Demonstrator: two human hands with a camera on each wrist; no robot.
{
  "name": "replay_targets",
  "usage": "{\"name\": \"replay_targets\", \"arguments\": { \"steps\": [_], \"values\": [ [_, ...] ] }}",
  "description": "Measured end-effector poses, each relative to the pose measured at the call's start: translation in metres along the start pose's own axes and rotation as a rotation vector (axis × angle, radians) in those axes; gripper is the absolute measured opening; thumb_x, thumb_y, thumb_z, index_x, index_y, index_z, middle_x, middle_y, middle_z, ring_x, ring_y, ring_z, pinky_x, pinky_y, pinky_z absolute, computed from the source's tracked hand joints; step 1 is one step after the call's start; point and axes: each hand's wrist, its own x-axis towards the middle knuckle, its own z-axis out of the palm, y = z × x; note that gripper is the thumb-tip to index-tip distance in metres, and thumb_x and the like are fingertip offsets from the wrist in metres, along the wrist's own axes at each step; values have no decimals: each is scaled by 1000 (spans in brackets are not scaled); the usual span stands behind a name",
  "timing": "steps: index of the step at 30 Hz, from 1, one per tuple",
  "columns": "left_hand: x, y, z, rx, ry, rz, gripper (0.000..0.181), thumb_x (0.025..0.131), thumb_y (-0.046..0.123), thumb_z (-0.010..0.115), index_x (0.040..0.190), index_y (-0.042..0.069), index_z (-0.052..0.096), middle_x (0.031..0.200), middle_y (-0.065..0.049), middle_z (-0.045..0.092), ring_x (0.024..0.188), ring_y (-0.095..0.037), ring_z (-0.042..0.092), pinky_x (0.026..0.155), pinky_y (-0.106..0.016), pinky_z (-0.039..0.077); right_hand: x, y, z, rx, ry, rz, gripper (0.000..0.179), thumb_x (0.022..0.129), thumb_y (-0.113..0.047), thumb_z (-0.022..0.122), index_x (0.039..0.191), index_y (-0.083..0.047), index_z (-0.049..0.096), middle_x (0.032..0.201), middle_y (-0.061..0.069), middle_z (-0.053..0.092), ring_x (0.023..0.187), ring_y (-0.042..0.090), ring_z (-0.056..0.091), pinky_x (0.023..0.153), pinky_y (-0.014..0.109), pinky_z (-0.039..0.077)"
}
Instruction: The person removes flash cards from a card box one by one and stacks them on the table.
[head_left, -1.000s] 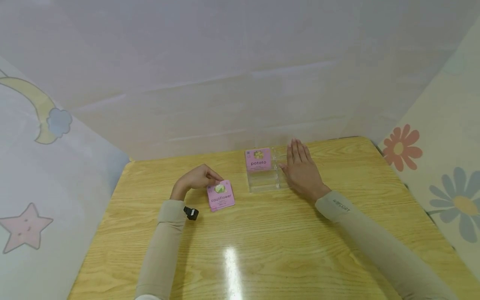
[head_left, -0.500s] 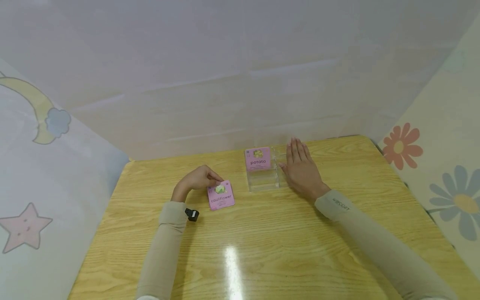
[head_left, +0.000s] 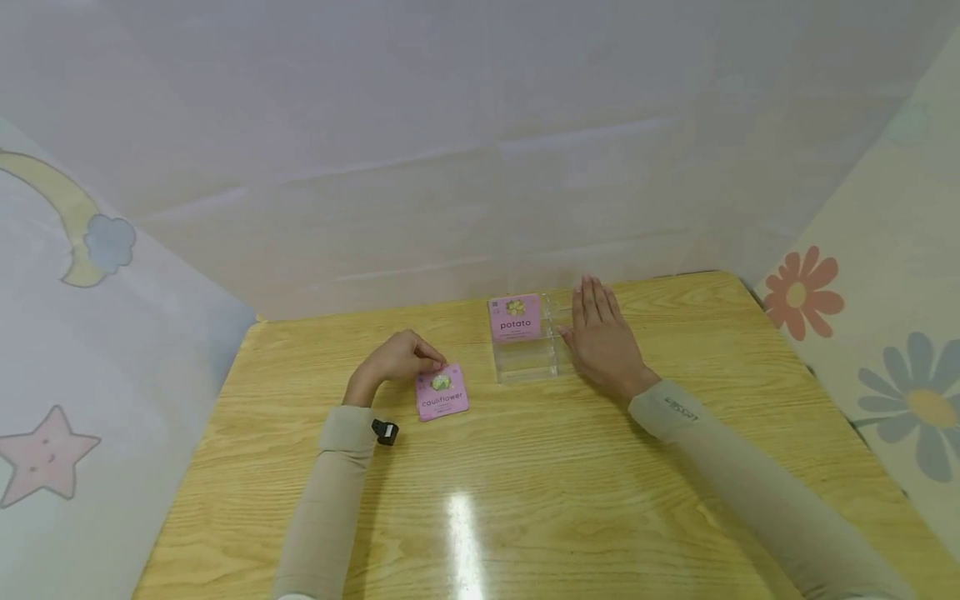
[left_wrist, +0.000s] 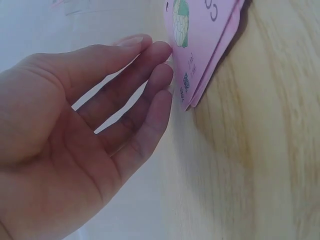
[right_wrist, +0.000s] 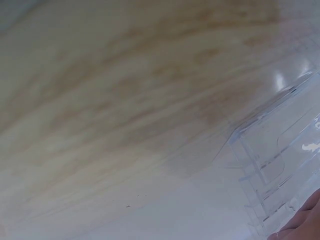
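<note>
The cauliflower cards lie on the tabletop; the left hand touches them at 10 o'clock, fingers loosely bent, pinching nothing. The holder sits at their 2 o'clock, the right hand at its 3 o'clock, fingers straight. A lopsided push could fan the cards.

"cauliflower" on near card, "potato" on far card

Two pink card faces show, with one clear rack, two sleeves and one table.
</note>
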Motion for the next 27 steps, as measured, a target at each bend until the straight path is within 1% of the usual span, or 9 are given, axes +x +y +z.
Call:
{"name": "replay_targets", "arguments": {
  "steps": [11,14,19,27],
  "values": [
    [0,3,0,-10,24,7,18,101,13,70,112,11,83,120,-10,80,106,-17,73,94,-35,60,0,0,2,3,13,5,75,113,-38,40,161,16,19,171,35,13,164,46,10,136,56,13],
    [-1,5,0,-7,31,9,19,101,13,68,113,10,83,121,-11,79,108,-19,73,96,-36,60,0,0,2,4,14,5,76,113,-39,40,161,15,17,171,36,13,164,46,11,136,56,13],
    [-3,11,-3,-5,45,28,23,102,11,64,116,7,81,124,-14,78,111,-23,73,95,-39,62,1,1,3,-5,22,6,75,113,-39,41,161,15,21,171,35,13,163,46,13,136,56,14],
    [-6,21,-5,-18,65,37,28,105,18,63,124,4,77,131,-14,75,123,-30,70,104,-48,59,1,1,3,-12,27,5,75,113,-40,40,160,16,22,171,35,13,163,47,13,136,56,14]
  ]
}}
